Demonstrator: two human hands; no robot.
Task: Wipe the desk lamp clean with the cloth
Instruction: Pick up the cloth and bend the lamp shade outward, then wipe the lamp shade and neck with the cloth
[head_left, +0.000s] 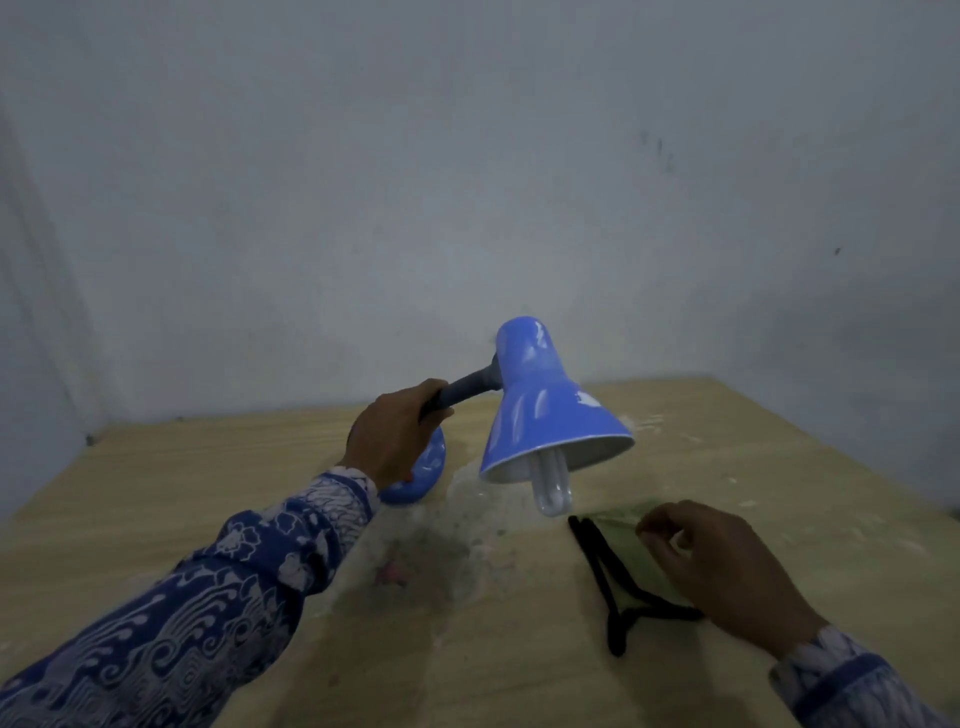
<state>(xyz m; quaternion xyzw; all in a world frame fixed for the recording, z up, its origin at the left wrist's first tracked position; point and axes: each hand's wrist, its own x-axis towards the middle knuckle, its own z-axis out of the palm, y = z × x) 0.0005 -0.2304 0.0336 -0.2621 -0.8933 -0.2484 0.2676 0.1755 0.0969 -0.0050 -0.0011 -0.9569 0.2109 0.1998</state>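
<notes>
A blue desk lamp stands on the wooden table. Its cone shade tilts toward me, with a white bulb sticking out below. My left hand is closed around the lamp's grey neck, and it hides most of the round blue base. A green cloth with a black edge lies flat on the table at the right. My right hand rests on top of the cloth with its fingers curled over the far edge. Whether it grips the cloth is unclear.
A plain grey wall rises right behind the table. A dark dusty stain with a small pink mark spreads over the table between my arms. The table's right edge runs diagonally near the cloth.
</notes>
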